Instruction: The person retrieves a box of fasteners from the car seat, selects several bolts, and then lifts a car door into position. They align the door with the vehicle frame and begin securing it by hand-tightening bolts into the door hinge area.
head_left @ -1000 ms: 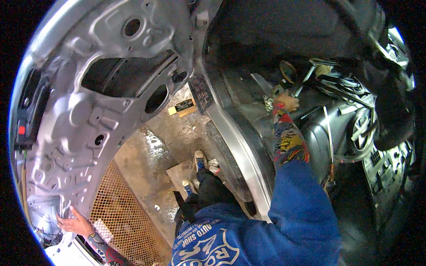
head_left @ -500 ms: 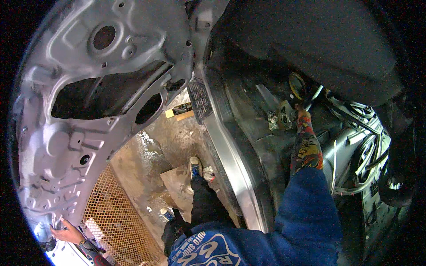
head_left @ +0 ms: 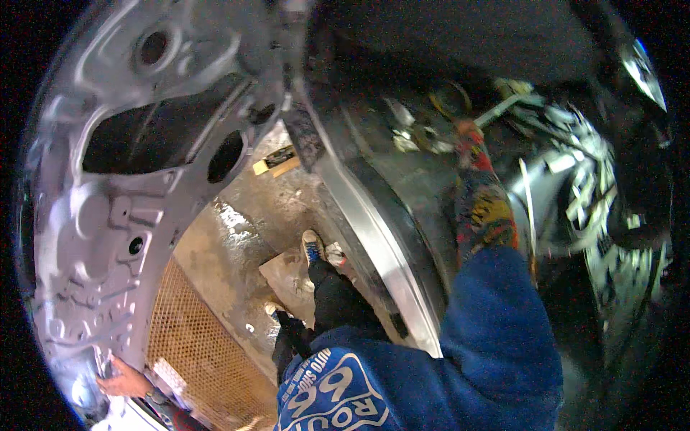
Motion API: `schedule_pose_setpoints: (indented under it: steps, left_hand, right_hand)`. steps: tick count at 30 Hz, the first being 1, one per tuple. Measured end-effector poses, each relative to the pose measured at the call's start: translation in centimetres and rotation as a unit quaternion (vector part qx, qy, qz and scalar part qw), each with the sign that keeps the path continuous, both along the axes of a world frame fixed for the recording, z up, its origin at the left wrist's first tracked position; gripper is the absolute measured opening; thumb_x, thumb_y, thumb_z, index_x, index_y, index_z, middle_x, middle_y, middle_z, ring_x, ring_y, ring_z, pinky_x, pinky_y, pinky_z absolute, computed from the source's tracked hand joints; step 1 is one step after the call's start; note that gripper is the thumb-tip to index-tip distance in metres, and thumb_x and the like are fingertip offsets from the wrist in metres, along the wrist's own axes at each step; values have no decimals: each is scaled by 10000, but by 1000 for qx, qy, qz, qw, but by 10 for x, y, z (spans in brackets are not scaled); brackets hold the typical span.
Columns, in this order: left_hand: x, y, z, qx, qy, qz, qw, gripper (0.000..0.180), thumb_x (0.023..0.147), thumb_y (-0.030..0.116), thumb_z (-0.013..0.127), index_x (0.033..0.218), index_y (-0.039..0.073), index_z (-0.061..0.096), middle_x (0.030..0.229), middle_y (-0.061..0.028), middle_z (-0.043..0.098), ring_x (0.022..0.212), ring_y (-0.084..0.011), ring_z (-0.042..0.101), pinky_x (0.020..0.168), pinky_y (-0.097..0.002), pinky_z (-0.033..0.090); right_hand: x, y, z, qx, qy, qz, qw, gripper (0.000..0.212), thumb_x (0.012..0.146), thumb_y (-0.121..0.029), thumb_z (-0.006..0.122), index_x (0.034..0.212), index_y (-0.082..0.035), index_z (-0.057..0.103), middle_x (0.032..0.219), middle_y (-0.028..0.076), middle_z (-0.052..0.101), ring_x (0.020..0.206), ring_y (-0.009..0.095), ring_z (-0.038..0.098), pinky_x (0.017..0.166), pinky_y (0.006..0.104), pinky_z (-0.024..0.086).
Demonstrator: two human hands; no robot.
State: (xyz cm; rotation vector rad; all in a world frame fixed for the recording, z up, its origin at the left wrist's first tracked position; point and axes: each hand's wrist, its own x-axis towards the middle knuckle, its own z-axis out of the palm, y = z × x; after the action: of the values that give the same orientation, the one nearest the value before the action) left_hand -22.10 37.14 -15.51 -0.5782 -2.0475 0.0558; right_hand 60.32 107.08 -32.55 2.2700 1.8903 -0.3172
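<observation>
Left hand [head_left: 128, 379] spread on the car door [head_left: 90, 241], near left. Right hand [head_left: 468, 131] far right by metal parts [head_left: 405, 139], can't tell its grip.

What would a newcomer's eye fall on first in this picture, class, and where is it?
Probably the bare silver-grey car door filling the left side, with the left hand at its lower end. Next might come the right forearm, patterned in red and yellow, right of centre, with tangled pale cables farther right. The orange-brown mesh panel also stands out, lower left.
</observation>
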Motion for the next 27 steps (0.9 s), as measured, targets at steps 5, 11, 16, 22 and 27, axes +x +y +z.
schedule_pose_setpoints:
  steps: [5,11,16,22,27]
  left_hand:
    - [-8,7,3,-44,96,-45,993,824,796,617,738,1240,-49,539,1112,-242,615,1047,-475,577,924,-584,468]
    - [-2,0,-8,20,-4,-38,999,866,838,602,712,1386,-10,440,1356,-265,488,1299,-511,420,1097,-605,336]
    - [23,15,2,69,-75,-79,992,804,905,587,604,1464,60,367,1469,-265,380,1394,-501,282,1147,-650,191]
    - [37,21,13,72,-76,-118,987,709,925,466,602,1461,59,380,1443,-239,427,1385,-429,326,1172,-574,193]
    - [34,10,16,45,-94,-160,982,676,962,413,545,1506,74,328,1455,-263,399,1377,-438,345,1184,-577,190]
  right_hand:
    - [-8,-37,24,30,18,45,998,854,533,-309,824,1316,-59,595,1337,148,607,1203,327,601,1034,406,456]
    - [-29,-64,53,33,33,121,992,929,445,-238,853,1310,-24,587,1323,170,613,1216,336,594,1053,382,449]
    - [-35,-85,70,52,32,198,978,995,373,-179,876,1304,5,580,1311,188,617,1227,343,588,1070,362,444]
    - [-53,-149,92,130,151,178,964,957,394,-178,859,1288,23,583,1295,193,627,1235,341,583,1098,380,424]
    - [-80,-191,126,135,132,245,951,1060,322,-201,859,1317,19,569,1327,196,607,1252,335,564,1120,382,388]
